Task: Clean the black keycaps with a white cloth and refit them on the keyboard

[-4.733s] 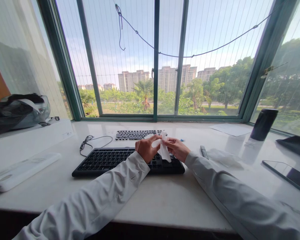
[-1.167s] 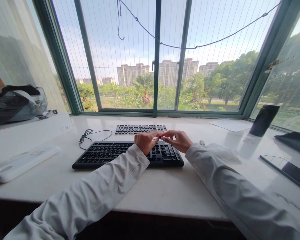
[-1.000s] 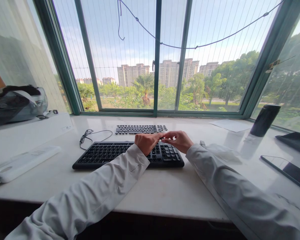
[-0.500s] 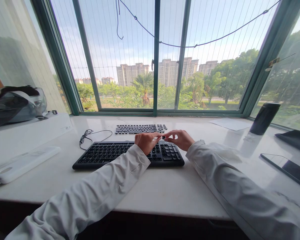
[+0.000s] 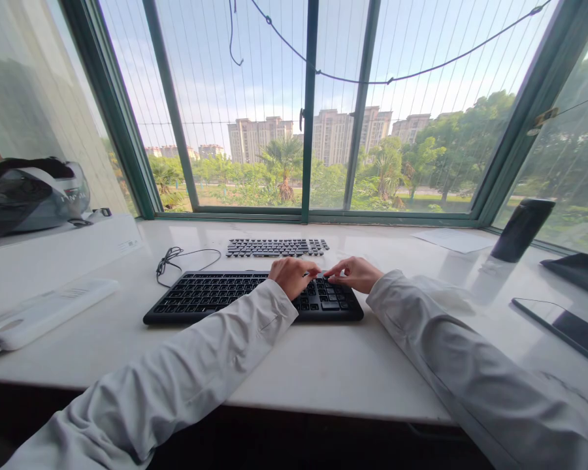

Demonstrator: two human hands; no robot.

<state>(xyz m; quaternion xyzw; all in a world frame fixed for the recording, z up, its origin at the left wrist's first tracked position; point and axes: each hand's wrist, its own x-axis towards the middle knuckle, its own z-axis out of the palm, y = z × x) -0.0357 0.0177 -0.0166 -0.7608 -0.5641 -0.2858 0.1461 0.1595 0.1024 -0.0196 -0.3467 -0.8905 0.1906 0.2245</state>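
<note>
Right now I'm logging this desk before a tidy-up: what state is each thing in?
Black keyboard: flat on the sill, cable loose beside it.
Left hand: curled over the keys, holding nothing.
Right hand: fingertips on the keys, open.
Loose keycaps: laid out in rows behind the keyboard.
Dark bottle: upright, capped.
Tablet: flat, screen dark.

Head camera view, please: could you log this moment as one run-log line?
left hand: on black keyboard, right end | right hand: fingertips at same keys | grasp: unclear | behind: loose keycap set | far right: dark tumbler
</note>
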